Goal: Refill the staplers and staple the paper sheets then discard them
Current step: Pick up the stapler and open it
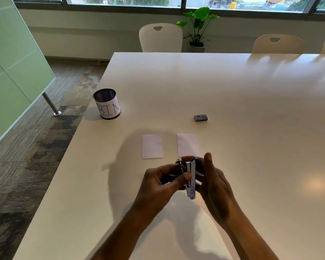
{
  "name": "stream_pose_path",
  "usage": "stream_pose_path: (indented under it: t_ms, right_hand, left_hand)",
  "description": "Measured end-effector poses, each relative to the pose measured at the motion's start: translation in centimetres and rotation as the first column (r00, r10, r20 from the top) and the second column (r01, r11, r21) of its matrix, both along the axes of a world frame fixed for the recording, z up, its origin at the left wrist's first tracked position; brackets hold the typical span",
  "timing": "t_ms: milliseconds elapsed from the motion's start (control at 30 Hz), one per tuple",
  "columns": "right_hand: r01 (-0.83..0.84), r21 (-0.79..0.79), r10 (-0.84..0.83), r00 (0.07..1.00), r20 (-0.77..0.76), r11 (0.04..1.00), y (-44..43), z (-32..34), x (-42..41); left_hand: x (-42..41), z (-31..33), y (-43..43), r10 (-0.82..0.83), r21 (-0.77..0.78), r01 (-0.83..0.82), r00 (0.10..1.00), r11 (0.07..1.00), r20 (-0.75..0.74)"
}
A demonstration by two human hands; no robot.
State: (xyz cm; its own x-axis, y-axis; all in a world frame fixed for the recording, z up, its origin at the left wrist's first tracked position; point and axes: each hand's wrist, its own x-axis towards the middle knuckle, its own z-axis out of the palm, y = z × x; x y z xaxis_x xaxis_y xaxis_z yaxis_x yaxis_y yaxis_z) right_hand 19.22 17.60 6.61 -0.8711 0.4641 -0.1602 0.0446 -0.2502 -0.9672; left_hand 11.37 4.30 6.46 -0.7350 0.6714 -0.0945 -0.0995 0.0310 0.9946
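I see the stapler (190,178) held over the white table (251,109), hinged open, its metal magazine roughly upright. My left hand (161,182) pinches it, thumb pressed against the magazine's side. My right hand (214,182) curls round it from the other side, thumb raised. The dark part behind my left fingers looks like the stapler's body, though I cannot be sure. Just beyond the stapler lie the left paper sheet (152,146) and the right paper sheet (187,145), side by side and apart. Farther beyond the stapler sits a small staple box (200,118). Well beyond it to the left stands a mesh cup labelled BIN (107,104).
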Motion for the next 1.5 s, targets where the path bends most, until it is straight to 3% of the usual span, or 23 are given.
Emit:
stream_pose_path:
  t_ms: [133,367,533,733,933,1233,1500]
  right_hand:
    - [-0.075,0.159,0.092,0.991,-0.099,0.984,0.7,0.8,1.3]
    - [-0.094,0.158,0.115,0.985,-0.127,0.983,0.9,1.2,2.1]
    - [-0.071,0.155,0.093,0.986,-0.141,0.985,1.1,1.2,2.5]
    - [-0.042,0.178,0.075,0.981,-0.182,0.983,0.8,1.1,2.8]
    - [0.045,0.064,-0.029,0.973,-0.231,0.997,0.8,1.2,3.1]
    - [0.216,0.348,-0.080,0.927,-0.366,0.912,0.0,1.5,4.2]
    - [0.407,0.365,-0.316,0.905,-0.284,0.838,-0.6,-0.3,5.8]
  left_hand:
    - [-0.2,0.1,-0.1,-0.034,-0.027,0.031,0.995,0.999,-0.097]
    - [0.2,0.3,0.2,-0.037,-0.050,0.028,0.981,0.998,-0.192]
    - [0.8,0.9,0.1,-0.058,0.063,0.061,0.997,0.996,-0.048]
    - [1.5,1.0,0.3,-0.047,0.082,0.049,0.999,0.995,-0.021]
    - [0.2,1.1,-0.4,0.029,0.146,-0.049,0.990,0.988,0.139]
    - [-0.5,0.0,-0.1,0.030,0.293,-0.151,0.925,0.944,0.380]
    - [-1.7,-0.6,0.1,0.028,0.392,-0.305,0.818,0.868,0.575]
